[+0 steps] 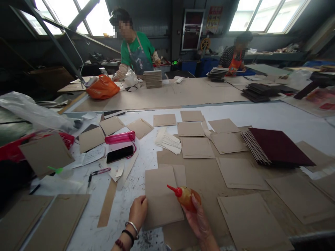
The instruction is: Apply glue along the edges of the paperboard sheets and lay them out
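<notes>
1. Squeeze bottle point(188, 199) is lying in the right hand point(198, 220), above the front panel point(161, 200); the fingers are wrapping its body, apparently leaving the red nozzle point(175, 190) clear and pointing left.
2. Left hand point(138, 210) is curling at that panel's left edge, probably steadying it; whether it is pinching, I cannot tell.
3. Loose panels point(198, 147) are lying face-up across the bench point(143, 148), many showing marks along one edge; spreading is presumably keeping those marks exposed.
4. Maroon boards point(280, 146) are resting stacked at right, seemingly to save space.
5. Phone point(120, 154) and pink bottle point(119, 137) are sitting at left, likely out of the hands' way.
</notes>
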The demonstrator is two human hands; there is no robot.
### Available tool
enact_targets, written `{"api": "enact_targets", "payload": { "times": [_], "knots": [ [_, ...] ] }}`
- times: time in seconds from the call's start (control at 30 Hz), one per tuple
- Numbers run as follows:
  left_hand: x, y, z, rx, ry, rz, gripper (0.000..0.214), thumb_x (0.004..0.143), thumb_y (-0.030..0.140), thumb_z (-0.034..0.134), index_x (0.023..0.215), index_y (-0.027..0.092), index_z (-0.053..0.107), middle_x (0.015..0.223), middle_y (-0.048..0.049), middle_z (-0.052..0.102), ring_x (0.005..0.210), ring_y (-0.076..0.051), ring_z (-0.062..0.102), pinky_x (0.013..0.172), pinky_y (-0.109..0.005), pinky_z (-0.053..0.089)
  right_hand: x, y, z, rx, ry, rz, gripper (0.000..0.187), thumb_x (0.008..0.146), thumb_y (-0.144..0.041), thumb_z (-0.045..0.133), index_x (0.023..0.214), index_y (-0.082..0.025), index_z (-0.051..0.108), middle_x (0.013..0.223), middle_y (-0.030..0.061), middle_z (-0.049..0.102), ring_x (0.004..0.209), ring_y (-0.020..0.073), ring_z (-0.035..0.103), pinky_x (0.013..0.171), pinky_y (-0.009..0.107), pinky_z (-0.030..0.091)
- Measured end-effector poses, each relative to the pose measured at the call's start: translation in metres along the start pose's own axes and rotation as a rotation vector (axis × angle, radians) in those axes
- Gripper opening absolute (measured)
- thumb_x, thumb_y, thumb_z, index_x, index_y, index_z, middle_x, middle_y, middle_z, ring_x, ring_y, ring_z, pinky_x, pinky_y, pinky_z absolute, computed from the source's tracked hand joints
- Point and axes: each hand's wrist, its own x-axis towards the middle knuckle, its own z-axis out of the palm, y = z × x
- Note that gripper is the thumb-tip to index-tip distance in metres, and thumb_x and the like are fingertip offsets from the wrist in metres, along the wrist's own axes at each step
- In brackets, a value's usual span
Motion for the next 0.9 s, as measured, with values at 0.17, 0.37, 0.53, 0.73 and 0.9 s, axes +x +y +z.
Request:
{"api": "enact_targets", "payload": {
  "times": [0.17,0.37,0.53,0.73,0.9],
  "knots": [
    [-0.008,0.005,0.002,-0.028,0.004,0.013,0.016,0.063,0.024,0.051,0.050,0.021,0.060,0.061,-0.0068,0.069,0.077,-0.026,0.065,0.071,-0.032,0.048,0.002,0.003,-0.006,0.013,0.054,0.015,0.036,0.062,-0.039,0.084,0.092,-0.023,0.073,0.101,0.0029,0.072,0.096,0.0189,0.065,0.089,0.030,0.048],
    [-0.007,0.008,0.000,-0.145,0.073,-0.036,0.017,0.060,0.036,0.050,0.057,0.021,0.057,0.060,-0.0072,0.065,0.074,-0.029,0.064,0.069,-0.037,0.048,0.003,0.003,-0.004,0.026,0.069,0.009,0.040,0.058,-0.038,0.086,0.092,-0.022,0.073,0.100,0.0041,0.072,0.097,0.0200,0.065,0.089,0.031,0.049],
    [-0.009,0.018,0.005,-0.267,0.132,-0.007,0.029,0.062,0.051,0.055,0.064,0.023,0.048,0.057,0.0013,0.056,0.059,-0.020,0.056,0.058,-0.031,0.044,0.002,0.002,-0.003,0.028,0.061,0.008,0.040,0.060,-0.038,0.086,0.093,-0.020,0.073,0.102,0.0060,0.072,0.100,0.0210,0.064,0.088,0.031,0.049],
    [-0.005,0.023,0.014,-0.423,0.034,-0.025,0.033,0.062,0.049,0.065,0.070,0.024,0.046,0.053,0.0041,0.057,0.051,-0.018,0.057,0.049,-0.028,0.042,0.002,0.001,-0.005,0.032,0.050,0.016,0.039,0.058,-0.039,0.086,0.090,-0.022,0.073,0.100,0.0050,0.072,0.097,0.0202,0.065,0.085,0.028,0.051],
    [0.003,0.014,0.022,-0.551,-0.098,-0.091,0.029,0.058,0.039,0.072,0.073,0.021,0.055,0.061,-0.0021,0.068,0.062,-0.023,0.066,0.057,-0.031,0.051,0.002,0.000,-0.006,0.022,0.056,0.015,0.040,0.058,-0.038,0.087,0.091,-0.021,0.073,0.101,0.0056,0.072,0.097,0.0197,0.065,0.085,0.028,0.051]
  ]
}}
